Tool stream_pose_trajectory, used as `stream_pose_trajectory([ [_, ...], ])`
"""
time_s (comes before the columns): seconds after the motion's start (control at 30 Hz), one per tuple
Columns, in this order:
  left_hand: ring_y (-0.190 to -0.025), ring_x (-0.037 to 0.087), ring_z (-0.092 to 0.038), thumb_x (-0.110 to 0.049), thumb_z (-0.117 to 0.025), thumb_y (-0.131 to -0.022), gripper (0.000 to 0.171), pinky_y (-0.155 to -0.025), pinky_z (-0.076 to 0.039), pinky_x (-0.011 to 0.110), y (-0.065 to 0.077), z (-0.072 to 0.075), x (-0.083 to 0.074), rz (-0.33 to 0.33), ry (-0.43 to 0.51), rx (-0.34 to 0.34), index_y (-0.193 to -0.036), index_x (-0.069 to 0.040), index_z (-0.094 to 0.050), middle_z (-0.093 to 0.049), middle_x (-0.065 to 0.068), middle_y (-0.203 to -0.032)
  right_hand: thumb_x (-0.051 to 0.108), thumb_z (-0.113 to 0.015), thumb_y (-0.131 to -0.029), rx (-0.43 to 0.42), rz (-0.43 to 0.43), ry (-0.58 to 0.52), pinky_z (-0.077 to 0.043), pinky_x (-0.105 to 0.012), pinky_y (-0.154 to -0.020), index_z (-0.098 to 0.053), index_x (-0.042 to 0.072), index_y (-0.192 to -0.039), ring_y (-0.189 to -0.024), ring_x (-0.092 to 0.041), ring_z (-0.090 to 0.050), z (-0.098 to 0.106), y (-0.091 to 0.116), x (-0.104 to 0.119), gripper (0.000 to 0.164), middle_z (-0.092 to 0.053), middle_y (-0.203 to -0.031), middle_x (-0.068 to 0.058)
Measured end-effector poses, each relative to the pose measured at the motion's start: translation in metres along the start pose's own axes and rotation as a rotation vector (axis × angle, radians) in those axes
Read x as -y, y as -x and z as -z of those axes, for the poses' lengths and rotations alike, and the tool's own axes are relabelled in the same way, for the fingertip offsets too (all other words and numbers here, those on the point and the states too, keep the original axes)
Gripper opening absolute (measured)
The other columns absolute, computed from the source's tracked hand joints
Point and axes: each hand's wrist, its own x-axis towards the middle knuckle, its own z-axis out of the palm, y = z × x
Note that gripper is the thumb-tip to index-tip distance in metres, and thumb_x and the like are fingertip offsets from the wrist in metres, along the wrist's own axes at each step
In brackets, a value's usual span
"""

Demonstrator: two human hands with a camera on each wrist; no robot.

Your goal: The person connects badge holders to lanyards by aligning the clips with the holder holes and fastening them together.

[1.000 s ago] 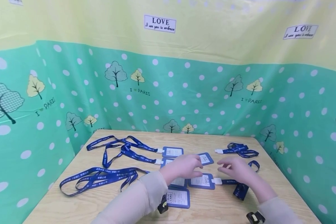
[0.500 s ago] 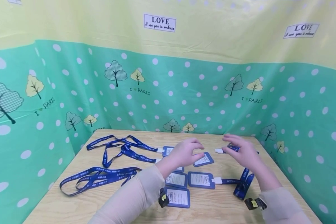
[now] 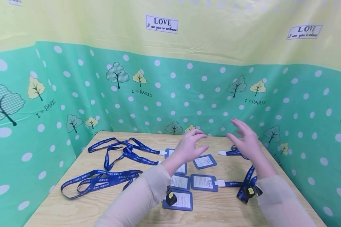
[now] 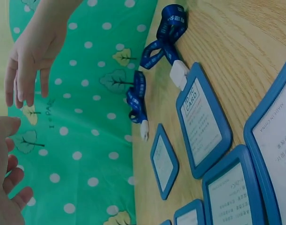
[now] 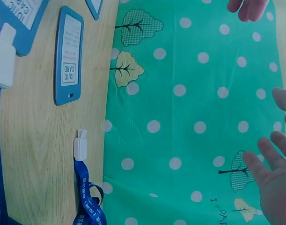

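Note:
My left hand [image 3: 188, 145] and right hand [image 3: 246, 141] are raised over the table's far part, facing each other with fingers relaxed and nothing held. Below them lies a blue card holder [image 3: 205, 161] with no lanyard fixed to it. To its right is a folded blue lanyard [image 5: 89, 206] with a white clip [image 3: 222, 153], partly covered by my right hand in the head view. Nearer me, another card holder [image 3: 204, 183] joins by its white clip to a lanyard [image 3: 234, 184], whose bunched end is partly behind my right wrist.
Several blue lanyards [image 3: 102, 180] spread over the left of the wooden table [image 3: 216, 211]. A column of card holders [image 3: 184, 201] sits mid-table, partly behind my left arm. A green and yellow printed curtain [image 3: 170, 88] encloses the back and sides.
Both hands have risen and moved away from me, up off the card holders and lanyards. The right hand also uncovers the near right lanyard. The things on the table stay in place.

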Motion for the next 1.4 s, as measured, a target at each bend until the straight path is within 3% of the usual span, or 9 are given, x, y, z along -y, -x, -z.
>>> stream_pose_trajectory([
  [0.3,-0.145,0.024,-0.038,-0.034,-0.073,-0.094,0.049,-0.117,-0.033,0.044,-0.005,-0.008,0.001,0.089,0.068,-0.006,-0.138,-0.015,-0.062,-0.053,0.001,-0.143,0.023,-0.065,-0.102,-0.005,-0.108,-0.057,-0.044,-0.059,-0.105,-0.036,0.016,-0.158,-0.139,-0.044,-0.042,-0.004,-0.009,-0.014,0.064,-0.038,-0.158,-0.017],
  [0.6,-0.137,0.023,-0.048,-0.038,-0.072,-0.094,0.06,-0.112,-0.041,0.044,-0.003,-0.02,0.009,0.216,0.077,0.028,-0.148,-0.018,-0.052,-0.049,0.001,-0.149,0.029,-0.059,-0.105,0.032,-0.266,-0.09,-0.042,-0.061,-0.107,-0.03,0.017,-0.161,-0.138,-0.049,-0.041,-0.017,-0.009,-0.036,0.065,-0.034,-0.16,-0.021],
  [0.77,-0.138,0.023,-0.047,-0.039,-0.073,-0.094,0.062,-0.113,-0.041,0.043,-0.001,-0.027,0.015,0.266,0.08,0.06,-0.149,-0.019,-0.052,-0.048,-0.002,-0.15,0.03,-0.056,-0.106,0.117,-0.352,-0.088,-0.042,-0.065,-0.105,-0.023,0.018,-0.163,-0.134,-0.057,-0.039,-0.03,-0.007,-0.052,0.067,-0.029,-0.16,-0.027],
  [0.9,-0.14,0.023,-0.044,-0.042,-0.073,-0.093,0.067,-0.113,-0.04,0.045,0.001,-0.033,0.019,0.301,0.066,0.109,-0.152,-0.022,-0.048,-0.044,0.0,-0.155,0.029,-0.054,-0.106,0.188,-0.411,-0.077,-0.036,-0.066,-0.109,-0.018,0.019,-0.164,-0.14,-0.055,-0.032,-0.038,-0.005,-0.062,0.069,-0.025,-0.162,-0.027],
  [1.1,-0.145,0.027,-0.038,-0.045,-0.073,-0.092,0.074,-0.114,-0.038,0.048,0.005,-0.042,0.024,0.332,0.038,0.166,-0.155,-0.022,-0.042,-0.035,0.003,-0.161,0.027,-0.055,-0.106,0.273,-0.429,-0.018,-0.036,-0.069,-0.107,-0.019,0.014,-0.163,-0.139,-0.056,-0.032,-0.049,0.002,-0.073,0.069,-0.026,-0.16,-0.03],
  [1.27,-0.144,0.027,-0.039,-0.044,-0.075,-0.091,0.075,-0.115,-0.038,0.046,0.009,-0.046,0.025,0.334,-0.002,0.235,-0.154,-0.018,-0.044,-0.038,0.006,-0.159,0.02,-0.057,-0.104,0.352,-0.411,0.019,-0.038,-0.069,-0.106,-0.025,0.008,-0.161,-0.139,-0.055,-0.033,-0.06,0.009,-0.081,0.066,-0.026,-0.16,-0.03],
  [1.4,-0.142,0.026,-0.041,-0.041,-0.075,-0.092,0.073,-0.115,-0.038,0.044,0.012,-0.046,0.025,0.321,-0.031,0.292,-0.153,-0.014,-0.045,-0.041,0.006,-0.157,0.019,-0.056,-0.104,0.447,-0.464,0.016,-0.031,-0.07,-0.11,-0.026,0.009,-0.161,-0.143,-0.054,-0.028,-0.067,0.016,-0.083,0.065,-0.024,-0.162,-0.027],
])
